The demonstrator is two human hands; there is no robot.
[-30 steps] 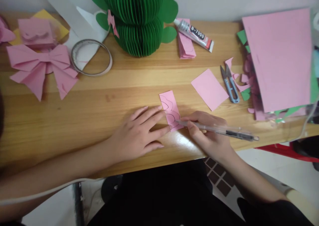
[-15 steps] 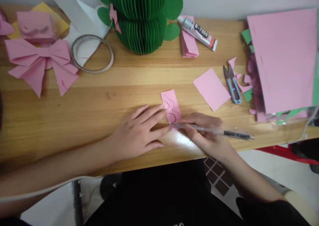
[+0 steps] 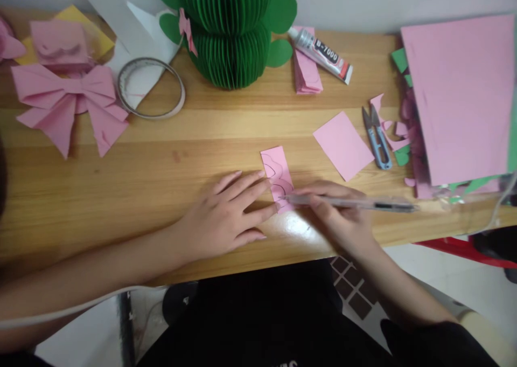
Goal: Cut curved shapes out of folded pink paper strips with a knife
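Note:
A small pink paper strip (image 3: 276,174) with dark curved lines drawn on it lies on the wooden table (image 3: 169,157). My left hand (image 3: 226,216) lies flat beside it, fingers stretched out, the fingertips pressing the strip's left edge. My right hand (image 3: 339,219) is closed round a clear pen (image 3: 355,203), whose tip rests on the lower part of the strip. The pen lies nearly level, pointing left.
A pink paper square (image 3: 343,143) and small blue snips (image 3: 377,138) lie to the right, by a large pink sheet (image 3: 460,92) over scraps. At the back stand a green honeycomb paper cactus (image 3: 230,30), a glue tube (image 3: 321,54), a tape ring (image 3: 151,89) and a pink bow (image 3: 67,103).
The pen's tip has moved slightly along the lower part of the strip and the pen's back end has swung up. My left hand has stayed put.

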